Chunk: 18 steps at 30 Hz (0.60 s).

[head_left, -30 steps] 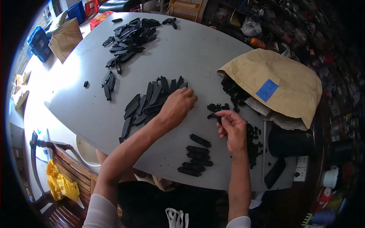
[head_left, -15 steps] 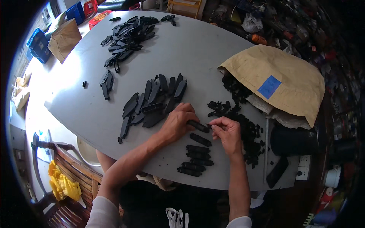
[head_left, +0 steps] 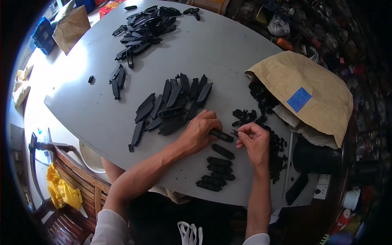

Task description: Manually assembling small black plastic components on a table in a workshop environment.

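My left hand (head_left: 201, 130) is closed around one end of a long black plastic part (head_left: 222, 135), held just over the table. Facing its free end, my right hand (head_left: 255, 143) pinches a small black plastic piece (head_left: 234, 133) between thumb and forefinger, with a narrow gap between the two. Below them lies a short column of similar black parts (head_left: 219, 161). Beyond my left hand is a loose group of long black plastic parts (head_left: 173, 98). A heap of small black pieces (head_left: 277, 145) spreads to the right of my right hand.
The grey table (head_left: 212, 53) carries another pile of black parts (head_left: 147, 28) at its far side. On the right, a brown paper sack (head_left: 314, 81) with a blue patch opens toward the small pieces. A metal rod (head_left: 288, 163) lies near a dark slab (head_left: 297, 189). A wooden chair (head_left: 77, 179) stands at left.
The small piece in my right hand has come slightly away from the long part's end. My left hand keeps its grip. The whole view has shifted a little.
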Motion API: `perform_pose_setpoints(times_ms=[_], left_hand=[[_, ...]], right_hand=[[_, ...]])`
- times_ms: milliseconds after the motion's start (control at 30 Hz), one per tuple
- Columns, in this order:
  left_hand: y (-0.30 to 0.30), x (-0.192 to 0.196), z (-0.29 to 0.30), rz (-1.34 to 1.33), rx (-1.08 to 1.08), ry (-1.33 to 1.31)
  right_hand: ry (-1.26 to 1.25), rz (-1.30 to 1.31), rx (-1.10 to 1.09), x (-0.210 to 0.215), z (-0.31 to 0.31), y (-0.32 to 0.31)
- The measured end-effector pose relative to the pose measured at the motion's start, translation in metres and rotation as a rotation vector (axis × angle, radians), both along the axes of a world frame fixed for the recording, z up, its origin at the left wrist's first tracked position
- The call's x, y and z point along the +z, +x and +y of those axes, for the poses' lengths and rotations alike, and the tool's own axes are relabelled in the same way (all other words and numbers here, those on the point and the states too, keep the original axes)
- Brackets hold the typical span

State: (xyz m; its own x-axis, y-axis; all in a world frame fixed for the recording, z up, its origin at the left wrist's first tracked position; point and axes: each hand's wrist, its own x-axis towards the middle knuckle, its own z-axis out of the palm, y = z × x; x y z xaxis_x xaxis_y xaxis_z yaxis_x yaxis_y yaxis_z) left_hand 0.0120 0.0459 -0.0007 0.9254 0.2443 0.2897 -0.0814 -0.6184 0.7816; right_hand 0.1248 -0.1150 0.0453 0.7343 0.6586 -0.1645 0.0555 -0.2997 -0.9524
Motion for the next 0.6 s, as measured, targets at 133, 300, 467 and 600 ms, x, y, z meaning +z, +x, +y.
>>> perform_pose_setpoints(times_ms=[133,300,467,600], left_hand=[[-0.002,0.005,-0.001,0.021,0.000,-0.036],[-0.002,0.000,0.001,-0.005,-0.001,-0.011],[-0.002,-0.002,0.000,-0.016,0.014,-0.018],[-0.002,0.000,-0.001,-0.073,0.059,-0.047]], right_hand=[[0.033,0.012,-0.002,-0.001,-0.002,0.001],[0.018,0.020,0.057,-0.009,0.001,-0.003],[-0.019,0.011,0.109,-0.010,0.014,-0.011],[-0.083,-0.127,0.139,-0.008,0.017,-0.012]])
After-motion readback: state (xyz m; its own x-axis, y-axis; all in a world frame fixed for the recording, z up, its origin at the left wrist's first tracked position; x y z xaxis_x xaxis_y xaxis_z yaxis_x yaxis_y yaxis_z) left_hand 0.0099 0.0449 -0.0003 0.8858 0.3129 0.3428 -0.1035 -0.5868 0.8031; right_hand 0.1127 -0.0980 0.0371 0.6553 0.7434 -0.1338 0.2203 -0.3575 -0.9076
